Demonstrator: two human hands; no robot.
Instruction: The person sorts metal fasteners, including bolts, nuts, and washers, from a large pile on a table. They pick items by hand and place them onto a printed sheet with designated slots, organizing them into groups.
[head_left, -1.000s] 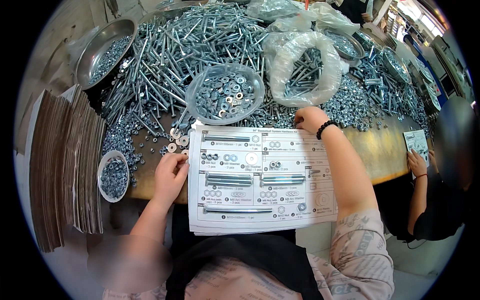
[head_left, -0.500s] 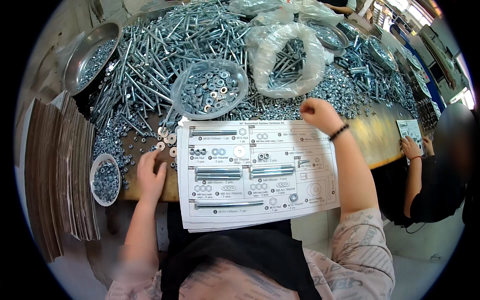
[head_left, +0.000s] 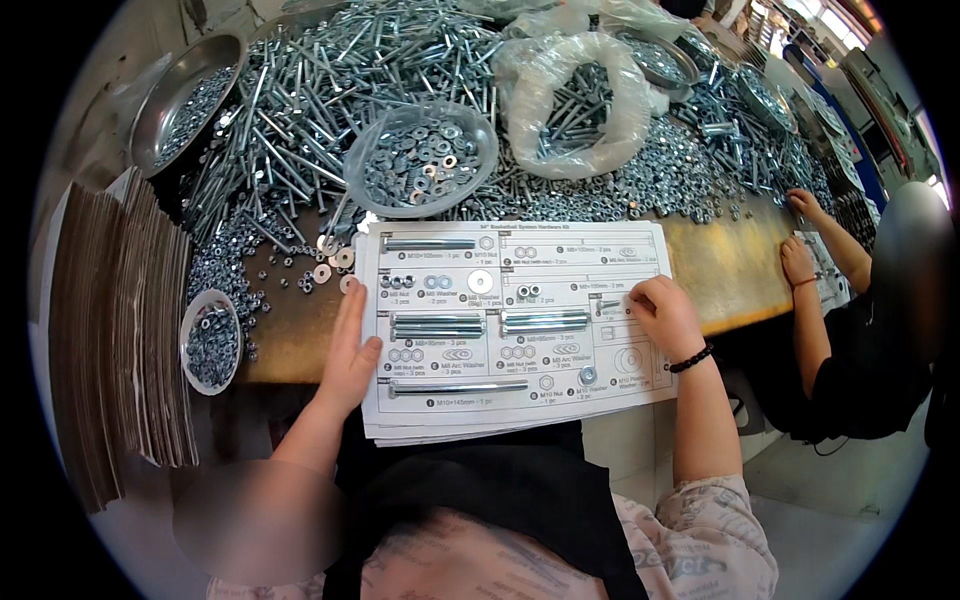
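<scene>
A stack of printed cards [head_left: 440, 412] lies before me at the table's edge, its top sheet drawn with hardware outlines. Long bolts [head_left: 437, 325], further long bolts [head_left: 545, 321], a single long bolt [head_left: 458, 388] and a large washer [head_left: 480, 281] rest on it. Against the card's left edge lies my left hand [head_left: 350, 350], fingers stretched and holding nothing. My right hand [head_left: 664, 318] is over the card's right part with fingertips pinched together; what they hold, if anything, is hidden. Just left of those fingertips is a small screw [head_left: 608, 303].
A plastic bowl of washers [head_left: 470, 195] stands beyond the card, before a heap of long bolts [head_left: 290, 120]. Nuts fill a white bowl [head_left: 236, 345] at left, beside stacked cardboard [head_left: 150, 330]. A plastic bag [head_left: 630, 130] holds bolts. Another person's hands [head_left: 798, 262] work at right.
My right hand has come down from beyond the card onto its right part. My left hand has moved right, from the loose washers to the card's edge. A co-worker's hand now reaches toward the heap.
</scene>
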